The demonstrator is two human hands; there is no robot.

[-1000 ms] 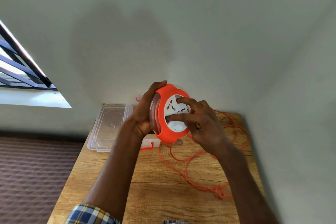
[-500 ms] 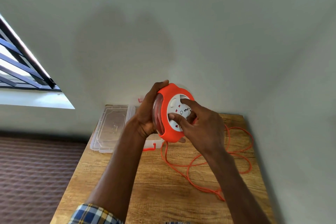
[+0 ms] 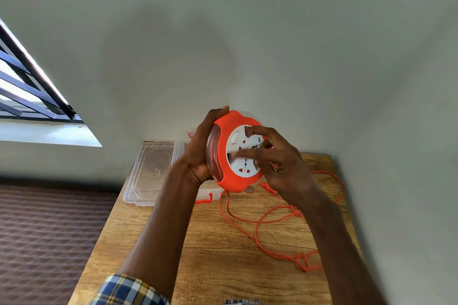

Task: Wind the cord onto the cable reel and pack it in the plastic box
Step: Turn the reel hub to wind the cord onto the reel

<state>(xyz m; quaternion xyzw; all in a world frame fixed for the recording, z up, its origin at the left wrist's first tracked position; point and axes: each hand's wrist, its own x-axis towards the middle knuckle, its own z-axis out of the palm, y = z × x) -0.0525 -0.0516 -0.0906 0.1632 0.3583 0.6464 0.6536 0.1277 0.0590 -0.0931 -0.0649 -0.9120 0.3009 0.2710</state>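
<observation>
Winding step in hand, not yet packing. The left hand [image 3: 198, 153] grips the rim of the cable reel [image 3: 229, 153] from behind and holds it up on edge above the far part of the counter [image 3: 223, 255], thumb over the top edge, a fingertip showing under the bottom. The right hand [image 3: 280, 163] lies across the white socket face, fingers bent and pressing on the hub; judged to be turning the hub to draw cord in, though whether it grips a knob I cannot tell, the fingers being blurred. Reel: orange shell, round white centre plate with several sockets and small red marks, a clear side wall through which wound orange turns show. The cord [image 3: 257, 221] leaves the reel's underside and lies in loose loops over the right half of the counter, with a kinked knot-like tangle near the right edge. A good length is unwound, so the task is judged roughly midway at best. Next move calls for a steady left-hand hold, repeated turns of the hub, and care that the tangle frees itself before it reaches the reel mouth; it may snag there. The plastic box [image 3: 148, 173], clear, lies open on the counter's far left corner, just behind the left wrist, an orange latch at its near edge.
</observation>
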